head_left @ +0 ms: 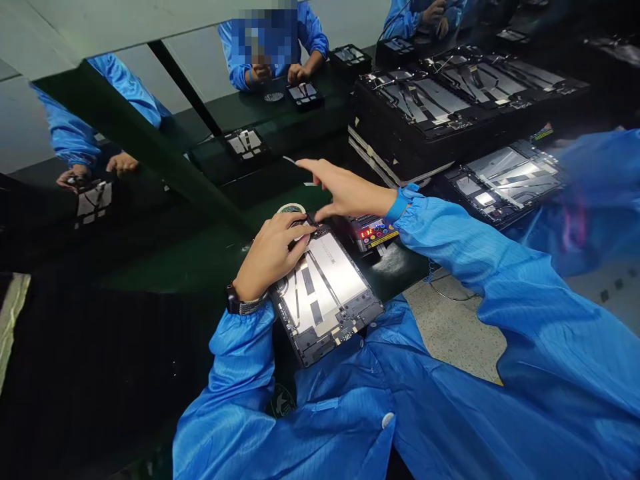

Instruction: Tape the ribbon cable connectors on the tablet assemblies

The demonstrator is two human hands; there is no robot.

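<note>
An opened tablet [335, 267], its silver inner panel and dark flat cables exposed, lies tilted in front of me, its lower end near my lap. My left hand [273, 253] holds the upper left part, its thumb and index finger close together on the face near the top edge. Just beyond, my right hand [345, 190] is raised with thumb and index finger spread apart. A thin pale strip [289, 159] sits at the index fingertip, and another white strip [314, 184] shows near the other fingers. A roll of pale tape [291, 209] is partly hidden behind my left hand.
A device with a red digital display [369, 233] stands right of the tablet. A black stack with opened tablets [425, 100] on top is at the back right, another tablet [510, 180] before it. Co-workers in blue sleeves [313, 40] work across the dark green table [165, 260].
</note>
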